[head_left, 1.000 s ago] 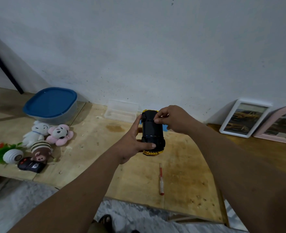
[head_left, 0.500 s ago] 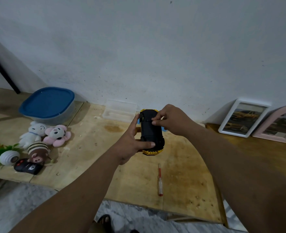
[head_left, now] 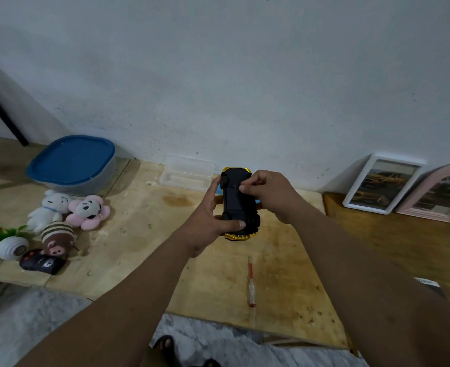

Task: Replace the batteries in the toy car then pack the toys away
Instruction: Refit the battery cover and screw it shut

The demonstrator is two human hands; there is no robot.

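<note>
Toy car (head_left: pixel 238 201), black underside up, held above the table (head_left: pixel 144 234). Left hand (head_left: pixel 209 221) grasps its side, thumb across the near end; right hand (head_left: pixel 268 193) pinches its far end. Screwdriver (head_left: pixel 250 280) lies below the car; plush toys (head_left: pixel 67 215) and blue-lidded box (head_left: pixel 71 164) lie well left.

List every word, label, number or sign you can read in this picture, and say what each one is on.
None can be read.
black remote control: pale printed marks, too blurred to read.
small white label at the right edge, beside the right forearm: print too small to read.
toy car, underside up in both hands: no lettering can be made out.
two framed pictures: images only, no words that can be made out.
</note>
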